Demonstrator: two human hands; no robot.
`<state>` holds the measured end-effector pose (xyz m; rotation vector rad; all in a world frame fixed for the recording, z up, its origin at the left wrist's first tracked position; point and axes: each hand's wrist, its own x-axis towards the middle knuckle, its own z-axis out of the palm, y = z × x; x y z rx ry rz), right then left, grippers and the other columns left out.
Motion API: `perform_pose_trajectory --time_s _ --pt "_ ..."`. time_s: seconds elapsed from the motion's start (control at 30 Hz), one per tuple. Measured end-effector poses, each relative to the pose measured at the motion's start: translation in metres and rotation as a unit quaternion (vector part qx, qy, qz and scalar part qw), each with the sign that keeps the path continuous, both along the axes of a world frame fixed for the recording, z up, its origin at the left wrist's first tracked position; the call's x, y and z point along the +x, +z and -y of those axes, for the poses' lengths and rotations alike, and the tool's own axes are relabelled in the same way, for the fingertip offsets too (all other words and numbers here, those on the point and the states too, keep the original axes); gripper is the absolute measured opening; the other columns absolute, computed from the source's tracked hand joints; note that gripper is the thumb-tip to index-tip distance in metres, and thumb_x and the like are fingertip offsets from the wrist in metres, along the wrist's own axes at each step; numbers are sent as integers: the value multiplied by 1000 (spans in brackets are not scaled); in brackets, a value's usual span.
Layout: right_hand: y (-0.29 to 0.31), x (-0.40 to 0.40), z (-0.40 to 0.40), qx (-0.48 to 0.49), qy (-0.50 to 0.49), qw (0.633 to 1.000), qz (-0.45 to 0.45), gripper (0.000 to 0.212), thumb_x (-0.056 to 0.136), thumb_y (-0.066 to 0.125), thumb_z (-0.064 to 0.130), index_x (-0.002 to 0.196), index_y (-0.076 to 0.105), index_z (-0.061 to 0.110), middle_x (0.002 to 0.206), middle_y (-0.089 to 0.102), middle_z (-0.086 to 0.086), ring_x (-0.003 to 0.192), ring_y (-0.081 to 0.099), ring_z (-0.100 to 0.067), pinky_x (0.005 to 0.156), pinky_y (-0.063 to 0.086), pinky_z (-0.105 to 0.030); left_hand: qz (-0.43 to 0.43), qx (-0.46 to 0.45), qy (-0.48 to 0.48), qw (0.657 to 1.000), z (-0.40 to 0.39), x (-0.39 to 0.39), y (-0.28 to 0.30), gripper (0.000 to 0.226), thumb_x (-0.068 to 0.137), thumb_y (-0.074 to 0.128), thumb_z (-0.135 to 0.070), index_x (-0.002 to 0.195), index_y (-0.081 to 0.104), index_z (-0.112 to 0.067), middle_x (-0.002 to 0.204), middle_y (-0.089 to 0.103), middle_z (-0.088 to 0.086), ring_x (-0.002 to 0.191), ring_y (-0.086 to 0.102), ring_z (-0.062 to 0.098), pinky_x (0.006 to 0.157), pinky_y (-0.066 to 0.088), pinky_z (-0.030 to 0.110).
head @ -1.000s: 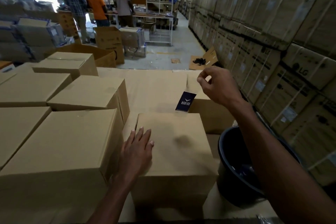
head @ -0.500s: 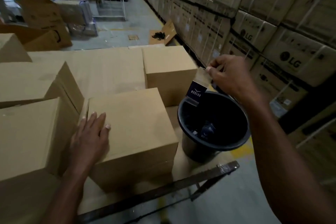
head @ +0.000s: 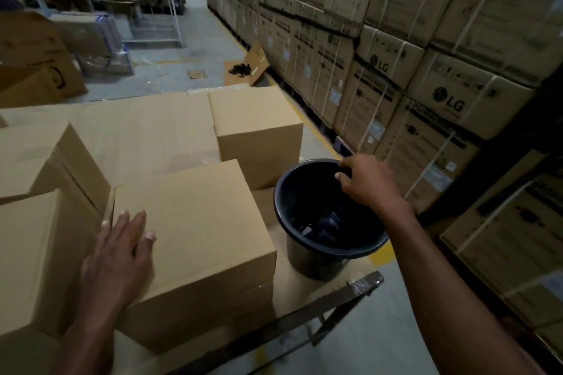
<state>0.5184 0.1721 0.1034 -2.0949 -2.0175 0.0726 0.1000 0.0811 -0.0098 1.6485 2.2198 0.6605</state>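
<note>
My left hand (head: pixel 118 253) lies flat, fingers straight, on the top of a closed brown cardboard box (head: pixel 207 228) near its left edge. To the right of that box stands a black plastic bucket (head: pixel 307 259) with dark blue tags (head: pixel 329 221) at its bottom. My right hand (head: pixel 368 183) hovers over the bucket's far right rim, its fingers loosely curled. I see nothing between them.
A second closed box (head: pixel 256 131) sits behind the bucket, and more boxes (head: pixel 30 253) crowd the left. All rest on a cardboard-covered table with a metal edge (head: pixel 335 298). Strapped LG cartons (head: pixel 441 100) form a wall on the right. A concrete aisle (head: pixel 195 24) runs ahead.
My right hand carried a dark blue tag from over the boxes to the bucket. The tag is no longer in its fingers. My left hand stayed flat on the box.
</note>
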Motion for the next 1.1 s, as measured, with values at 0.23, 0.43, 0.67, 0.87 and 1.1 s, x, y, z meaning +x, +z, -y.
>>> perform_pose_trajectory --time_s 0.23,0.43,0.67,0.87,1.1 --pt "-9 -42 5 -7 73 991 -113 36 98 68 39 130 71 24 122 74 2 107 69 -21 90 59 -45 5 14 2 1000 -3 0 -2 51 107 40 -43 158 36 -36 169 22 -8 158 8 18 122 22 56" --pt "-37 -95 4 -23 134 967 -213 36 94 72 38 129 71 27 121 72 3 111 66 -17 95 54 -34 35 12 -14 999 1 0 5 58 105 46 -47 159 31 -35 171 15 -9 158 0 17 125 13 45" --pt "-75 -146 7 -81 165 949 -257 72 93 71 44 156 40 23 162 38 -2 145 40 -22 116 41 -51 57 -11 -22 998 15 -1 12 64 101 45 -59 159 25 -42 170 4 -18 156 -10 8 125 13 49" --pt "-91 -165 9 -118 130 938 -300 85 97 67 45 163 20 20 165 30 -8 148 35 -29 118 35 -48 114 -1 25 993 29 4 10 64 100 50 -59 158 26 -46 170 1 -19 158 5 23 124 21 51" --pt "-90 -166 4 -166 134 917 -338 88 100 61 46 166 7 23 165 34 -10 146 40 -32 115 37 -46 176 35 44 983 29 8 10 65 99 59 -49 158 32 -40 171 -3 -16 156 16 14 113 26 31"
